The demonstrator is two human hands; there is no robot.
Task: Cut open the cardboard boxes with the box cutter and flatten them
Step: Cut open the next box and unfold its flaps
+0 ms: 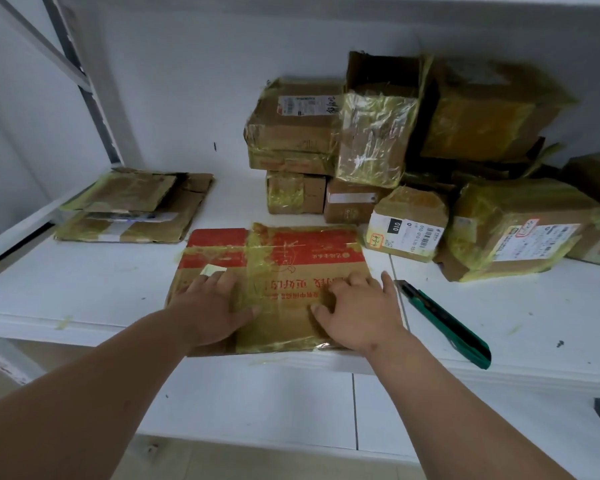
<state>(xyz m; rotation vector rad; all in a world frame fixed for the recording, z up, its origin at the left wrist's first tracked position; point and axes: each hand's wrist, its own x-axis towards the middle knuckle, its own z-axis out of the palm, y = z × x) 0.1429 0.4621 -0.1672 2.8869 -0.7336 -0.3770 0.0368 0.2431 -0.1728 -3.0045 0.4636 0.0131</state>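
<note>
I see a white counter (pixel 84 292) running across my view, with a white wall behind it. At the back right sits the biggest mass, a pile of boxes (pixel 413 140) wrapped in yellowish tape, several with white shipping labels; the lower ones rest on the counter and others are stacked on top, some tilted. In front of me, at the counter's near edge, lies a flat box (pixel 274 261), brown with a red band and red print, crossed by wide strips of tape. It is down flat on the surface, its near edge reaching the counter's lip. At the back left there is a stack (pixel 132 206) of flattened cardboard, well apart from the pile and near the flat box's far left corner.

Both my hands are on the flat box. My left hand (pixel 215 306) lies palm down on its left half, fingers fairly straight and spread, pressing rather than gripping. My right hand (pixel 357 306) rests on the right half near the box's edge; its fingers bend a little against the cardboard, with nothing held.

The cutter (pixel 444 323), green and black, lies on the counter just right of my right hand, untouched, angled with one end toward the pile.
</note>
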